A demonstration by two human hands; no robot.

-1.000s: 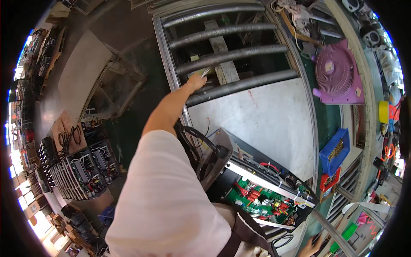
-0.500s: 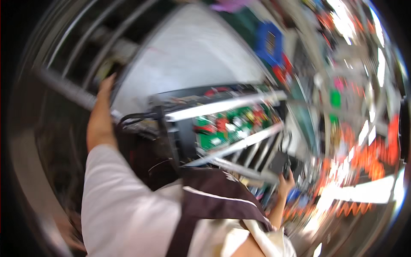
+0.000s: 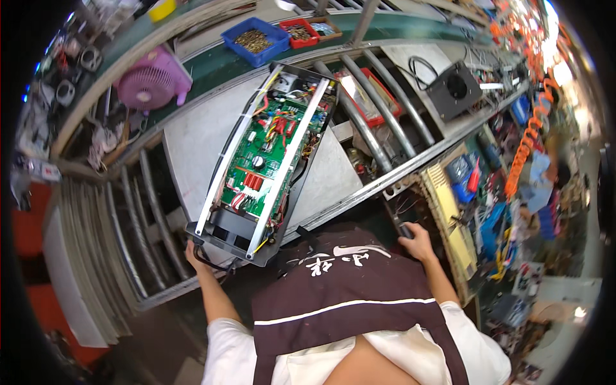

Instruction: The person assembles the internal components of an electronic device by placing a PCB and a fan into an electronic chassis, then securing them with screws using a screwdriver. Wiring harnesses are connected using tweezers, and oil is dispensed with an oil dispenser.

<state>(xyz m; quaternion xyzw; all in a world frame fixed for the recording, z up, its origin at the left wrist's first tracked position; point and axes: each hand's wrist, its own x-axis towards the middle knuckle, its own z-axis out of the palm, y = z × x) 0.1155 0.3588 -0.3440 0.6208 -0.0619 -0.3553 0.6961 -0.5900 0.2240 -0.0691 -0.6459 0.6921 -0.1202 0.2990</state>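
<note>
A long open-topped electronic unit (image 3: 260,163) lies on a pale grey board (image 3: 333,167) on the roller line, slanted away from me. Two white metal rails run along its top, with a green circuit board (image 3: 273,138) and bundles of coloured wires between them. My left hand (image 3: 193,255) is at the near left corner of the unit, beside its black end and a black cable loop (image 3: 212,259); its fingertips are hidden. Low on the right, in front of the line, my right hand (image 3: 418,242) is closed round a black-handled tool (image 3: 405,231) whose working end I cannot make out.
Behind the unit stand a pink fan (image 3: 146,80), a blue bin of small brass-coloured parts (image 3: 256,42) and a red bin (image 3: 299,32). Metal rollers (image 3: 366,115) flank the board. At right are a black fan housing (image 3: 457,86), an orange coiled hose (image 3: 523,141) and cluttered tools.
The view has swung round and sharpened. My left hand is now by the unit's near left corner instead of the board's far edge. My right hand still holds a dark tool.
</note>
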